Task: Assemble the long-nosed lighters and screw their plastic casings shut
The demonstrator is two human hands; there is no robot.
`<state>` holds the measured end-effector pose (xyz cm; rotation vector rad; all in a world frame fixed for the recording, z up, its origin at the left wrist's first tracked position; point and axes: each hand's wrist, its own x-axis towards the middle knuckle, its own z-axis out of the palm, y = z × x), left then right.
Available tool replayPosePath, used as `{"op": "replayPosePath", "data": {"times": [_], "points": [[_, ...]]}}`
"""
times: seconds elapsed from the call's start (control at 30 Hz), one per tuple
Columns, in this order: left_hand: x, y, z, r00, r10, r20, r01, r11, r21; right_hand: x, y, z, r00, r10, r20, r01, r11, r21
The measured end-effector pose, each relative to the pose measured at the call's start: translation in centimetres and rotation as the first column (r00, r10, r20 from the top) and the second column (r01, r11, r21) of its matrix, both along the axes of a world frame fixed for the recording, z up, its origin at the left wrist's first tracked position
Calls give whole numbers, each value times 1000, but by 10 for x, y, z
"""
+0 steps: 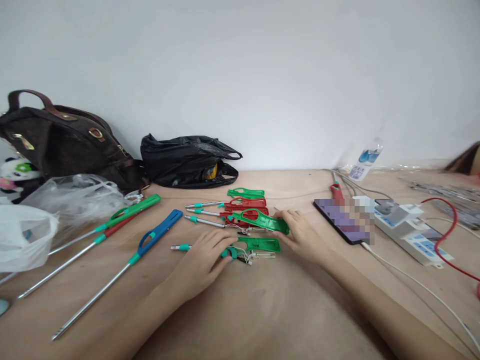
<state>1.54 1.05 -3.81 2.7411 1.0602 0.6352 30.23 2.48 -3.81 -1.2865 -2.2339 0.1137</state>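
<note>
Right hand: thumb and fingers pinched on the broad end of a green handle shell, which sits tilted above the middle of the worktop. Risk: a pinch at one end only could let the ring end swing down and knock the parts beneath.

Left hand: fingers loosely curled over an opened long-necked lighter; whether they grip it is hidden. Its slotted metal tube projects beyond the fingers; its lower green shell lies hollow side up. Risk: a sideways nudge could unseat loose parts.

Beside that shell: a clear reservoir and thin white wires. Risk: wires could be trapped between shell halves or pulled off.

Beyond: red handle shells, closely ranked, with another green shell half behind; crowding could mix parts.

Outward left: one blue-handled lighter, apart. Outward right: smartphone, near the right wrist; its white charging cable could snag the forearm.
</note>
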Motion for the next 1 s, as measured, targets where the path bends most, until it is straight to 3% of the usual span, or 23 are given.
{"op": "replayPosePath", "data": {"times": [0.17,0.3,0.4,0.63,1.0], "points": [[-13,9,9,992,130,-5,-130,991,20,0,-13,25,979,195,-58,-202,961,-189],[-19,11,16,980,181,-79,-183,983,-12,-5,-24,35,926,375,-52,-366,851,-376],[-17,10,15,978,193,-81,-195,981,-23,-10,-29,31,900,436,-13,-390,791,-472],[-14,10,7,985,161,-67,-163,986,-29,-15,-30,23,918,330,219,-221,886,-408],[-13,9,9,989,122,-79,-126,991,-50,-14,-31,25,912,352,213,-236,872,-429]]}}
